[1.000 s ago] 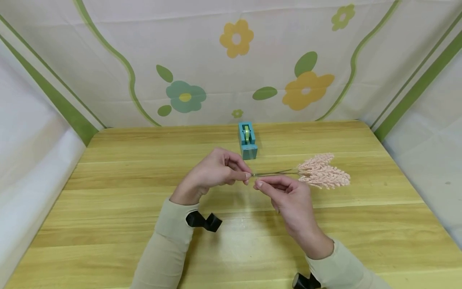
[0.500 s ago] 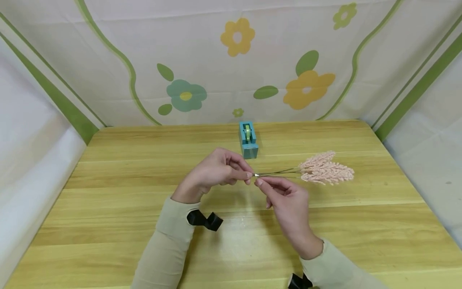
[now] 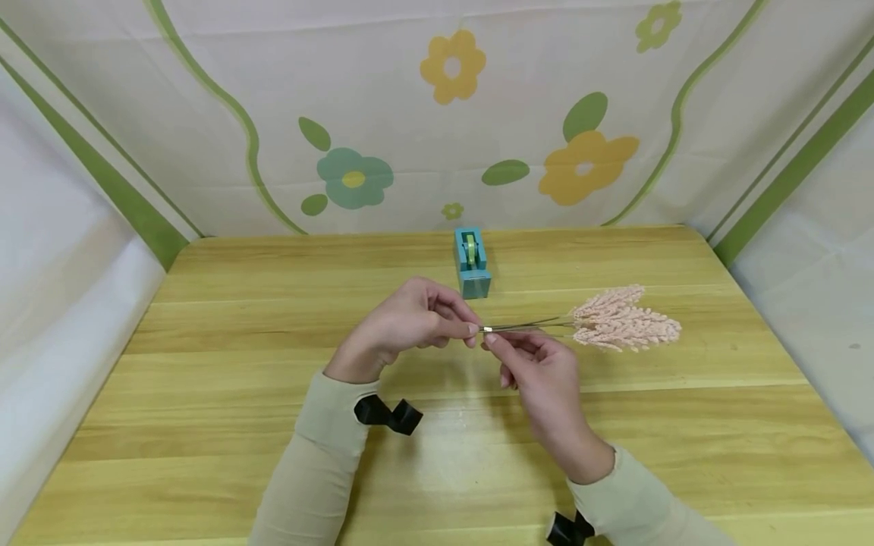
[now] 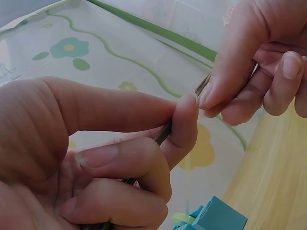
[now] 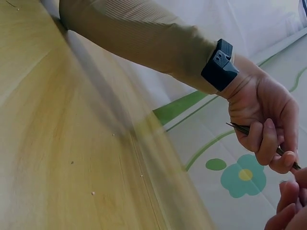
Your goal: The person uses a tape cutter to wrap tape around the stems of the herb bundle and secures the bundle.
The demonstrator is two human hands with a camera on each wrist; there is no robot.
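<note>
Since a second ago the pink flower sprig [image 3: 624, 327] has swung slightly rightward and the right hand [image 3: 539, 371] has drawn in closer. The left hand [image 3: 403, 326] pinches the stem [image 3: 522, 327] end in a narrow grip; the right grip pinches it just beside, above the tabletop [image 3: 205, 394]. A teal tape dispenser [image 3: 472, 263] stands behind.

A teal tape dispenser [image 3: 473, 263] holding a roll of green tape [image 3: 470, 249] is sitting toward the far middle of the wooden surface [image 3: 205, 425]. A white cloth backdrop [image 3: 225, 83] printed with flowers, leaves and green stripes is hanging behind and along both sides.
</note>
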